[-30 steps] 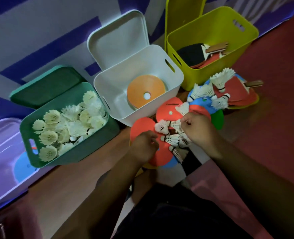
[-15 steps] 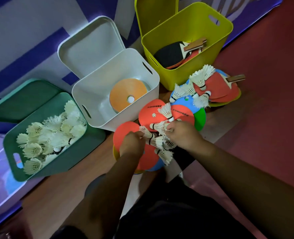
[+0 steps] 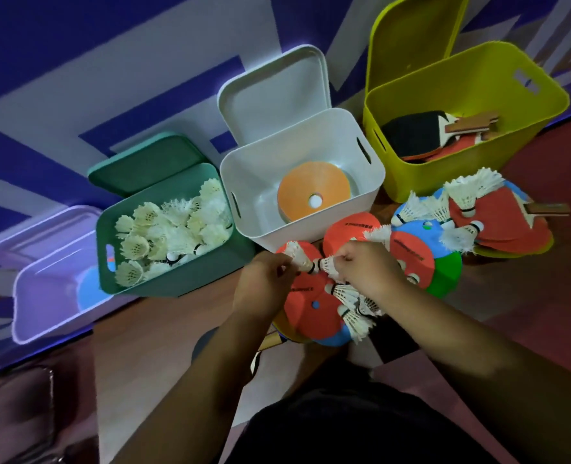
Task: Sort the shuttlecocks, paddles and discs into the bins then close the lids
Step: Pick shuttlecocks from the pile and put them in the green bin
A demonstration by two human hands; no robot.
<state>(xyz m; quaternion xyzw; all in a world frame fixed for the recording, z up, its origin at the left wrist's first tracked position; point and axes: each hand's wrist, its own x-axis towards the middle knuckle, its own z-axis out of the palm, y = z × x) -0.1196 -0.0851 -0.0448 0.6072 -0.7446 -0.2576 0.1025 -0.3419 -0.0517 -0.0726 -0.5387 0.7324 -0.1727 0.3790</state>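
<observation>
Shuttlecocks [image 3: 346, 293] were strewn over the discs [image 3: 302, 313] before the white bin [image 3: 264, 229]. One was pinched in the left hand [image 3: 264, 279], another in the right hand [image 3: 367, 266]. Both were best held by the cork, feathers spared, and dropped into the green bin [image 3: 109, 229], just left of the white one.

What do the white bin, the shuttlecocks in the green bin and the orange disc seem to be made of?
White bin: likely moulded plastic, smooth and matte, with rounded rim and cut handle slots. Shuttlecocks: white feather or nylon skirts, too blurred to tell which. Orange disc: probably flexible plastic or rubber, matte, flat with a centre hole.
</observation>
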